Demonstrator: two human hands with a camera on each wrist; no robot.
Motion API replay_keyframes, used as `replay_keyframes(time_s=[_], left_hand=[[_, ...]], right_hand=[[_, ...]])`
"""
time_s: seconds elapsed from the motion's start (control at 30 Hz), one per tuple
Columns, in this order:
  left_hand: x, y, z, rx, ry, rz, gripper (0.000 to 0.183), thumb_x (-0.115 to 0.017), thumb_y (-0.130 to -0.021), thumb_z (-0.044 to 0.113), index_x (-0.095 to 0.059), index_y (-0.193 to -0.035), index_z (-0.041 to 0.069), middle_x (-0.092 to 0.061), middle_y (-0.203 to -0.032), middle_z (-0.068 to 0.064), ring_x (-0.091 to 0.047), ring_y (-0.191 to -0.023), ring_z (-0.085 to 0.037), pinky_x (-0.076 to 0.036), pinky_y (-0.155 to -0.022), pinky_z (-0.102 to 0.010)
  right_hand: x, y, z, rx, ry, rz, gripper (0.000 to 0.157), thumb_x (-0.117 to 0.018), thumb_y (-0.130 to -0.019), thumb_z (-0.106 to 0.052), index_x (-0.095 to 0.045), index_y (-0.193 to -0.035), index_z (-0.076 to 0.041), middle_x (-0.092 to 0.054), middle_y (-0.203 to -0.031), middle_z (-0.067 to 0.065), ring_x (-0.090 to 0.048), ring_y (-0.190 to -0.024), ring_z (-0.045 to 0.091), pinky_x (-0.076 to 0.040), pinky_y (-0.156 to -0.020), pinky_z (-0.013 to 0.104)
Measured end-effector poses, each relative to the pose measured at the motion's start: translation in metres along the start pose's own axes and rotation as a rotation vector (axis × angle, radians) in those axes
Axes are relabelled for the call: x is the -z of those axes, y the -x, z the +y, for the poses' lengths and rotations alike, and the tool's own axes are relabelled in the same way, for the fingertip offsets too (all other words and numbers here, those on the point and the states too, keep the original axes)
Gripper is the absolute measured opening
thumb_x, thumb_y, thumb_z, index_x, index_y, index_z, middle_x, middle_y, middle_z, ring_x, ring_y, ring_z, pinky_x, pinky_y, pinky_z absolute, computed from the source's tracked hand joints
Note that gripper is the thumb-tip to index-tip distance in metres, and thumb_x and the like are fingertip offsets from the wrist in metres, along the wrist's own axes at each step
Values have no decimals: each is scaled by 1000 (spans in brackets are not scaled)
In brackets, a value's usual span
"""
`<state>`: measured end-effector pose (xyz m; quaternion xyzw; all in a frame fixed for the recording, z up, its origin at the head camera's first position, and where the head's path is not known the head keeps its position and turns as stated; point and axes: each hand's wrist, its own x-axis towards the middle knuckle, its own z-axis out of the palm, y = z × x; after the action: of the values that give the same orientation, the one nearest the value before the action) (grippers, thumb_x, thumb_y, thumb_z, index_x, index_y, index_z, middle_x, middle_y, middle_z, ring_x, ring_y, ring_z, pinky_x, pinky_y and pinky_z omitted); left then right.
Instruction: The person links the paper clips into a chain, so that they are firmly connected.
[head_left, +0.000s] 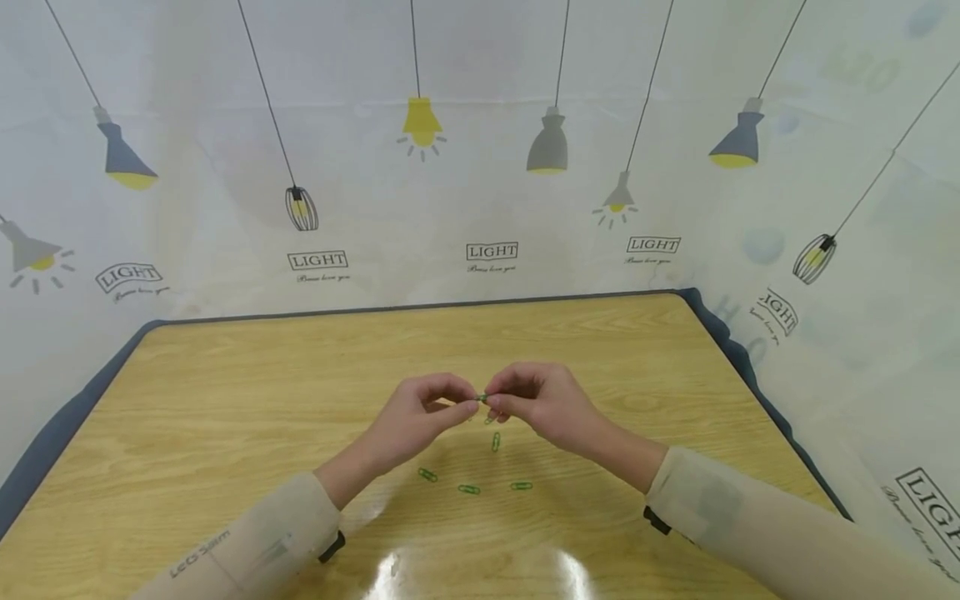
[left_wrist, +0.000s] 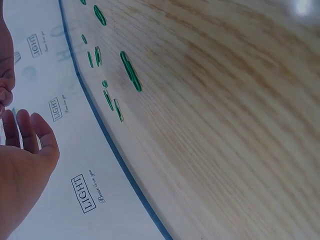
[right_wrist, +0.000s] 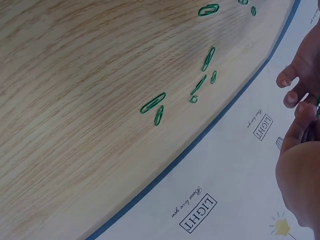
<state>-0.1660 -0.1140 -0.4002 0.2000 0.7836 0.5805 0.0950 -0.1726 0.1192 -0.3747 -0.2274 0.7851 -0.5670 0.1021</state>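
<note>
Above the middle of the wooden table, my left hand [head_left: 420,412] and right hand [head_left: 551,407] meet fingertip to fingertip. Thumb and forefinger of each pinch a small green paper clip [head_left: 482,398], mostly covered by the fingers; whether it is one clip or two joined, I cannot tell. A bit of its green [right_wrist: 318,106] shows at the edge of the right wrist view. In the left wrist view the left hand [left_wrist: 25,167] has its other fingers bent loosely. Below the hands lie several loose green paper clips, one [head_left: 496,442] nearly under the fingertips.
Nearer to me on the table [head_left: 247,400] are three more paper clips: a left one [head_left: 427,475], a middle one [head_left: 468,490] and a right one [head_left: 521,486]. A pale cloth [head_left: 390,208] printed with lamps hangs behind the table's dark far edge.
</note>
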Motion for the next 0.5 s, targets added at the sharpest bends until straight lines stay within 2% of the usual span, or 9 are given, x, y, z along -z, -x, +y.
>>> replay_keyframes(time_s=[0.2,0.3,0.5], left_hand=[[-1,-1,2,11,13,5,15,-74,-102,23,-76,-110,10,-76,-115,-7,-71,-112,-18,-62,-97,-37],[-1,-1,2,10,15,18,14,-74,-102,20,-76,-109,9,-77,-114,-8,-72,-109,-18,-63,-95,-36],[0,-2,1,22,10,29,17,-73,-102,19,-76,-109,4,-77,-112,-9,-73,-105,-16,-63,-94,-35]], right_hand=[[0,-1,2,-1,-12,-17,10,-70,-101,-1,-75,-108,4,-78,-100,24,-77,-90,36,-65,-78,30],[0,0,3,-2,-6,-16,10,-70,-101,-2,-75,-108,3,-78,-99,22,-77,-90,36,-65,-78,30],[1,-1,5,-9,5,-24,10,-70,-101,-4,-75,-107,3,-77,-102,25,-77,-88,26,-65,-78,29]])
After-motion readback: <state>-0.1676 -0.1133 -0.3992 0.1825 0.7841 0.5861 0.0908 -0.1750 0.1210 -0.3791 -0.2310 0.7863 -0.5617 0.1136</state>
